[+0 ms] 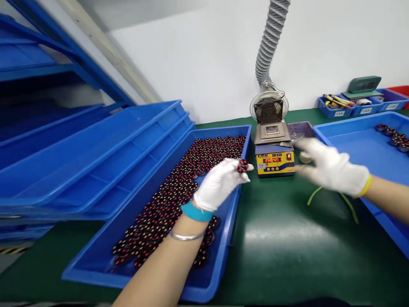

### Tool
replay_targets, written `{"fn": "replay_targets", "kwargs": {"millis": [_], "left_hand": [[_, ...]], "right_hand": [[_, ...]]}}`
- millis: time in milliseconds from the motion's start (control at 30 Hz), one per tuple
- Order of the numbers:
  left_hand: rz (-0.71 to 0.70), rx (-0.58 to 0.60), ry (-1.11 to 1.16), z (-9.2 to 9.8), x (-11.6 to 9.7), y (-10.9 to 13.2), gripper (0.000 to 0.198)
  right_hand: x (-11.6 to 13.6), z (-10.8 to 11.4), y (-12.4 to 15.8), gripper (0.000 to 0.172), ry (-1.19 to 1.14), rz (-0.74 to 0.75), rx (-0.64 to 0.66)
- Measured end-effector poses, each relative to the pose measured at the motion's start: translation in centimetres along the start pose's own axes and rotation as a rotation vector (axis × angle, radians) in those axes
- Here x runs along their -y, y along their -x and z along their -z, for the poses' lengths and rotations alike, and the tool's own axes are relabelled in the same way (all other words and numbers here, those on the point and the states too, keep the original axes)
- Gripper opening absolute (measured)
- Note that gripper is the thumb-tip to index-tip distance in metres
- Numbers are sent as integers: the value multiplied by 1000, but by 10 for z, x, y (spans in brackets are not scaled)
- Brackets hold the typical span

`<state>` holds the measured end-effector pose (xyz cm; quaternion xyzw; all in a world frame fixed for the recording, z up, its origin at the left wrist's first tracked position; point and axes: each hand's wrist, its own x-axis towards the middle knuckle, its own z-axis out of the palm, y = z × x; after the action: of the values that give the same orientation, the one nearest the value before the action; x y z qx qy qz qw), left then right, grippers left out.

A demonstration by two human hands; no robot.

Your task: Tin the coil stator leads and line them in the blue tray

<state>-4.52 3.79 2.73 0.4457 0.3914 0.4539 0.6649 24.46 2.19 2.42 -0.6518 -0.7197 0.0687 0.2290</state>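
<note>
My left hand [220, 181], in a white glove with a blue cuff, pinches a small round black part [243, 166] with red marks. It hovers over the right edge of a blue tray [234, 204] filled with many similar round black parts [166, 196], marked in red and pale yellow. My right hand [329, 164], in a white glove with a yellow cuff, is at the right of a yellow-fronted heating unit [275, 164] with red digits. Motion blurs its fingers, but thumb and forefinger stand apart with nothing visible between them.
Above the unit are a metal plate [271, 131], a fan [269, 111] and a grey hose [270, 40]. Stacked blue trays [128, 157] lean at left. Another blue tray [354, 138] at right holds several black parts. A green tube [349, 207] lies on the green table [287, 256].
</note>
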Motion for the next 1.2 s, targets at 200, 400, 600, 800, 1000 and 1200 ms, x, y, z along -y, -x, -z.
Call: {"fn": "replay_targets", "kwargs": {"millis": [200,400,600,800,1000,1200], "left_hand": [[129,118,181,-41,25,18,13],[154,177,-264,-37,21,17,35],[85,105,-473,-48,27,20,37],[75,158,-466,-46,28,19,30],[115,129,-293,-37,27,15,46],[-16,-29,-317,-38,32,15,48]], "right_hand": [[80,-33,30,52,-275,244,118],[56,-33,24,43,-92,401,177],[56,-34,25,64,174,645,61],[49,-36,23,62,-28,787,33],[51,-39,17,74,-566,246,185],[66,-35,17,40,-826,8,659]]}}
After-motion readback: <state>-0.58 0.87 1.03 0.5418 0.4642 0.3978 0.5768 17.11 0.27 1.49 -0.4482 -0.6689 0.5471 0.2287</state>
